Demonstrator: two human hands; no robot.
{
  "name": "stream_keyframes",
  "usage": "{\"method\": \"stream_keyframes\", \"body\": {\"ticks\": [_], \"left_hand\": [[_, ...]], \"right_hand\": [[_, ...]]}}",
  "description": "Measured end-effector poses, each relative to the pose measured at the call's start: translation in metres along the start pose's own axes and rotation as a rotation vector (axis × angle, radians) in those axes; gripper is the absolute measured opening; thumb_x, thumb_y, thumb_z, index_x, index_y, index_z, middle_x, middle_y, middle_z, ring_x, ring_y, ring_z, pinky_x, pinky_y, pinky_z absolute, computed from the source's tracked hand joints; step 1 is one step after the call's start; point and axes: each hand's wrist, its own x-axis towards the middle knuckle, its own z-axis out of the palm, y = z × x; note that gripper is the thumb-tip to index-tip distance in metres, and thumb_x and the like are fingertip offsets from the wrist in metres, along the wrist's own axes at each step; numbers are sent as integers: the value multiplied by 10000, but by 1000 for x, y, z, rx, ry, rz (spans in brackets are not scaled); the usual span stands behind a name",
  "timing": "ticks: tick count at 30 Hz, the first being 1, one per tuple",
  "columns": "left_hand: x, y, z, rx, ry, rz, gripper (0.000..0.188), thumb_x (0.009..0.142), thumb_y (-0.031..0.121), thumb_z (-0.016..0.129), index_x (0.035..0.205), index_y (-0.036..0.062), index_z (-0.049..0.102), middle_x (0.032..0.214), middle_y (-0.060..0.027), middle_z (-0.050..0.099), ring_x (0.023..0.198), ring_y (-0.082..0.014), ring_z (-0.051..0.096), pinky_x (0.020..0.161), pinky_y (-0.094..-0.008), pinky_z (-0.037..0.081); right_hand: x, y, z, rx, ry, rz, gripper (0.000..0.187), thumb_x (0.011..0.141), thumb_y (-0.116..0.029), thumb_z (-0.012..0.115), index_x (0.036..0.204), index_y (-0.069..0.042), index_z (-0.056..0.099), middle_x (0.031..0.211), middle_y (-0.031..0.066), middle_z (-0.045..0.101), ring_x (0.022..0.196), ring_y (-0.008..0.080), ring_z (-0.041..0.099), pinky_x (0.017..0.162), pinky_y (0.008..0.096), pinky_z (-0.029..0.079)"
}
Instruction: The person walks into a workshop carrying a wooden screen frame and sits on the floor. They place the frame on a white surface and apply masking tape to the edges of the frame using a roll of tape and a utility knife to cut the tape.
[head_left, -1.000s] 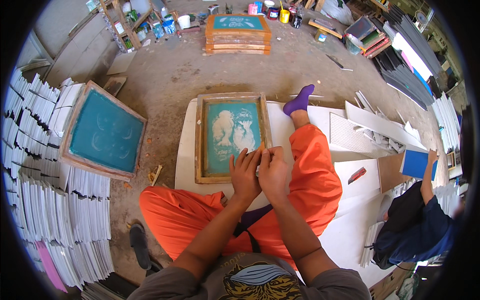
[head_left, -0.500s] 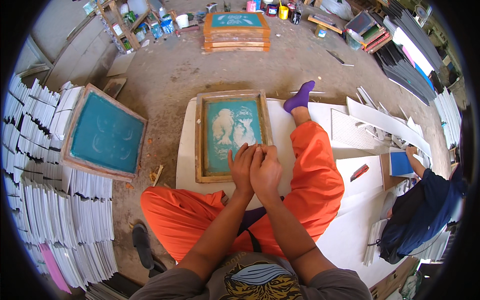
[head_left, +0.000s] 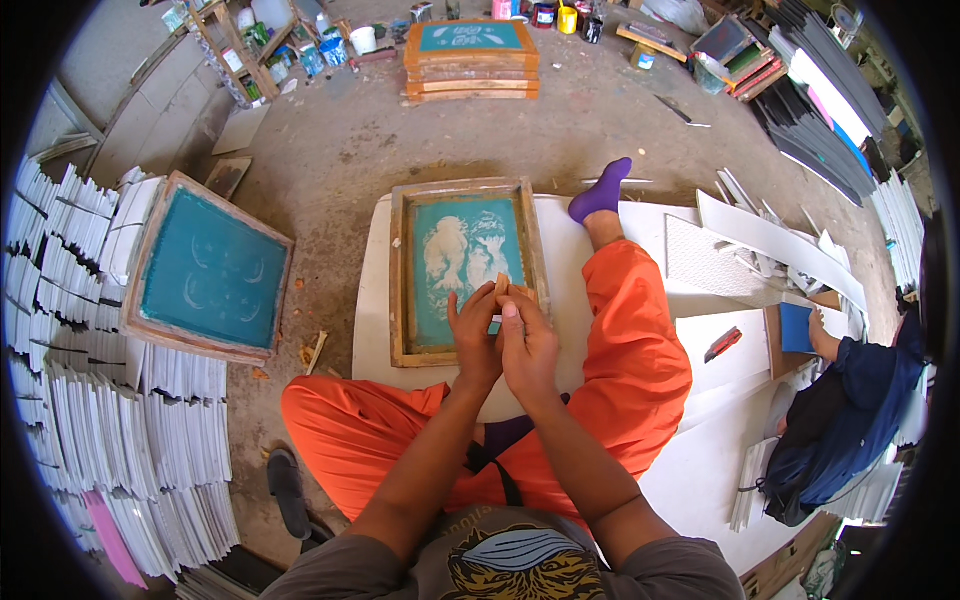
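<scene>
A wooden screen-printing frame (head_left: 402, 270) with teal mesh and pale figure shapes lies on a white board (head_left: 368, 300) in front of me. My left hand (head_left: 474, 332) and my right hand (head_left: 526, 342) are pressed together over the frame's near right part. Both grip a small wooden squeegee (head_left: 503, 287) whose top shows above my fingertips. My legs in orange trousers (head_left: 634, 350) are folded around the board, and a foot in a purple sock (head_left: 603, 191) rests beside the frame.
A second teal screen (head_left: 208, 270) leans on stacks of white sheets (head_left: 90, 400) at left. More frames (head_left: 470, 58) are stacked at the back near paint pots (head_left: 560, 14). At right a person in dark blue (head_left: 848, 400) holds a blue sheet (head_left: 797, 327). A red cutter (head_left: 722, 343) lies on white boards.
My two hands have slid forward and slightly right over the mesh, and the squeegee now shows at my fingertips. The person at right has lowered the blue sheet.
</scene>
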Motion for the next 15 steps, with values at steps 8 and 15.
{"method": "stream_keyframes", "body": {"ticks": [8, 15], "left_hand": [[-4, -7, -10, -70, -20, -56, 198, 956, 127, 698, 1133, 53, 745, 1117, -141, 759, 1106, -276, 705, 1210, -547, 262], [2, 8, -27, -320, -51, -352, 213, 998, 200, 704, 1050, -1, 755, 965, -86, 766, 851, -159, 688, 1092, -424, 429]], "right_hand": [[-17, 29, -18, 52, -3, -97, 296, 997, -129, 661, 1248, 29, 655, 1317, 249, 654, 1250, 393, 624, 1059, 454, 480], [-39, 67, -16, -166, 110, -160, 717, 775, -141, 893, 1378, 7, 534, 1317, 214, 615, 1273, 366, 583, 1099, 441, 447]]}}
